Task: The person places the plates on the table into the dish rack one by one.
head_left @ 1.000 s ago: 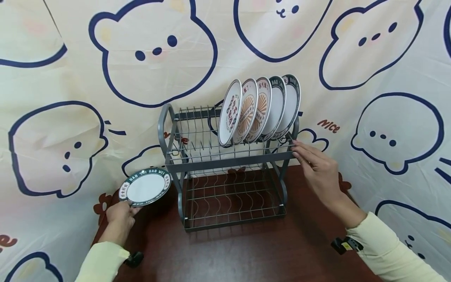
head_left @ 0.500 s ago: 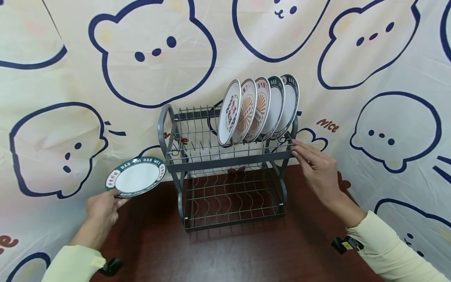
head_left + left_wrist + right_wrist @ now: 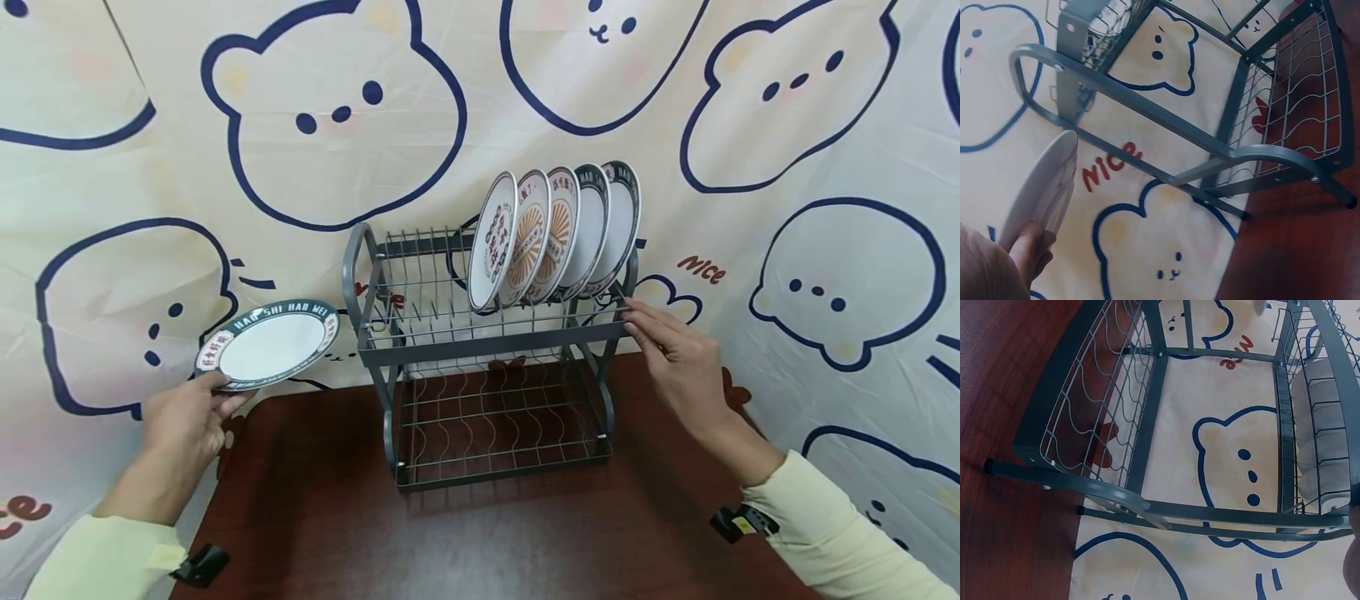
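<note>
Bear-print cloth behind a brown bench (image 3: 480, 533). Rack (image 3: 487, 350) holds five plates; left hand (image 3: 183, 421) pinches a sixth plate (image 3: 267, 344), unracked; right hand (image 3: 675, 354), fingers straight, steadies the rack.

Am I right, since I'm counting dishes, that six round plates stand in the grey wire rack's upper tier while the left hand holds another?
Not quite: the head view shows five round plates in the grey wire rack's upper tier, not six. The left hand does hold another green-rimmed plate.
</note>
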Demonstrator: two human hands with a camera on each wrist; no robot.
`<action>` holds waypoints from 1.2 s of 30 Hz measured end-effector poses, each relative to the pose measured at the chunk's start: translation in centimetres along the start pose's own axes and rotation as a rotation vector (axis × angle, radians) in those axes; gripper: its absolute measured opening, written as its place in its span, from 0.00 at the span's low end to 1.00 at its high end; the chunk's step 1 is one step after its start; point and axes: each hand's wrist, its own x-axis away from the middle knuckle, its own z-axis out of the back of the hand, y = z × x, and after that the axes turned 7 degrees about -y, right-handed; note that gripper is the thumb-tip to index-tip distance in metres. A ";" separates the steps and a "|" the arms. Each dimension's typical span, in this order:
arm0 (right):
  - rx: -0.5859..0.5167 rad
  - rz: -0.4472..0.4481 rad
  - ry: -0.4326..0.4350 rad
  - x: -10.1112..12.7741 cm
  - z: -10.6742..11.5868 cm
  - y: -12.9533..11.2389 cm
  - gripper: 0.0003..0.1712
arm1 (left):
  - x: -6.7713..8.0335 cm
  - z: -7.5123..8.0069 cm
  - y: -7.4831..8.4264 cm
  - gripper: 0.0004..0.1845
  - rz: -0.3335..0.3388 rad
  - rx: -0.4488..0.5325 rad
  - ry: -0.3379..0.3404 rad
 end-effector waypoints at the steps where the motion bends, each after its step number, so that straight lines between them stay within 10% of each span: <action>1: 0.001 0.002 -0.001 0.0 0.0 0.0 0.17 | 0.2 0.0 0.3 0.39 -0.005 0.005 -0.011; 23: -0.010 0.037 0.007 -0.1 0.0 0.3 0.16 | 3.5 -1.5 5.7 0.44 -0.170 0.196 -0.172; 36: 0.045 0.058 -0.064 -0.5 0.8 0.1 0.18 | 5.1 -3.8 7.3 0.47 -0.248 0.124 -0.220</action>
